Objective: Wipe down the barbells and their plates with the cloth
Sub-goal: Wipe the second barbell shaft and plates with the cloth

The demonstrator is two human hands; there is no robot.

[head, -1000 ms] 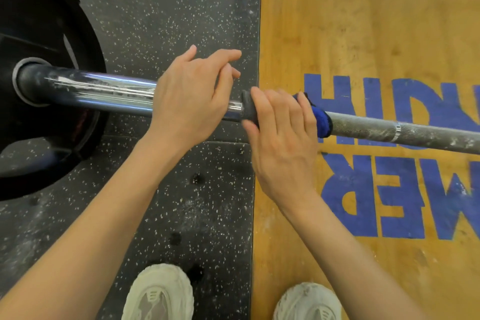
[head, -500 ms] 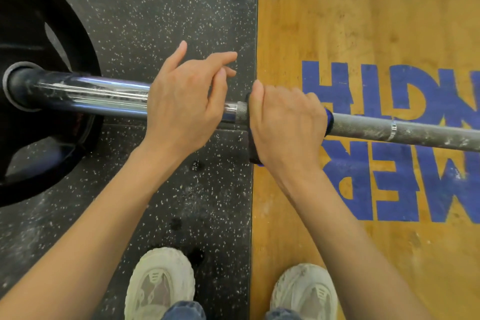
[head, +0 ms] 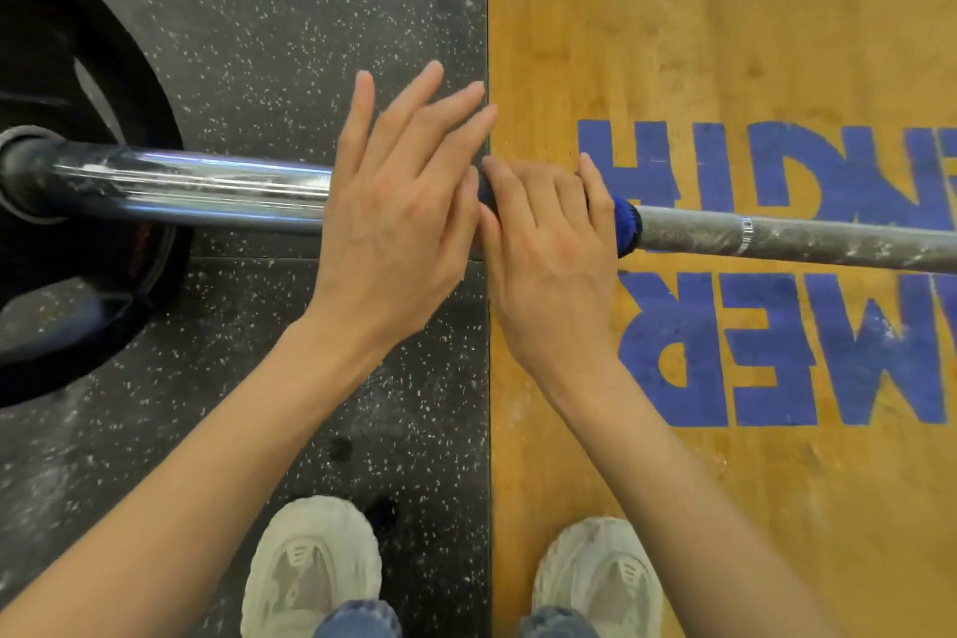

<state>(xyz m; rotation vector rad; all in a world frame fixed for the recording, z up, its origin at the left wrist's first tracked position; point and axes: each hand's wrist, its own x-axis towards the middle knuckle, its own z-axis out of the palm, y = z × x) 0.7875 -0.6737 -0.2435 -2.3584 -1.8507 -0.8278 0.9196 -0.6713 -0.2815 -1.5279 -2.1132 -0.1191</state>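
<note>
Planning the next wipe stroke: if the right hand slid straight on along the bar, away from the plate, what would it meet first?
Going by this view, only bare chalky shaft, then the thin ring mark. The right hand holds the blue cloth wrapped on the bar; nothing else shows in its path.

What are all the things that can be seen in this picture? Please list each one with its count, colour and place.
barbell: one, chrome sleeve at left, grey chalky shaft at right, lying across the middle
plate: one seen, black, far left on the sleeve
cloth: one, blue, wrapped on the shaft under the right hand
rubber floor: black with white specks, left half
wooden platform: yellow-brown with blue letters, right half
shoes: two, off-white, bottom edge
left hand: one, fingers straight, over the sleeve
right hand: one, curled round the cloth
</note>
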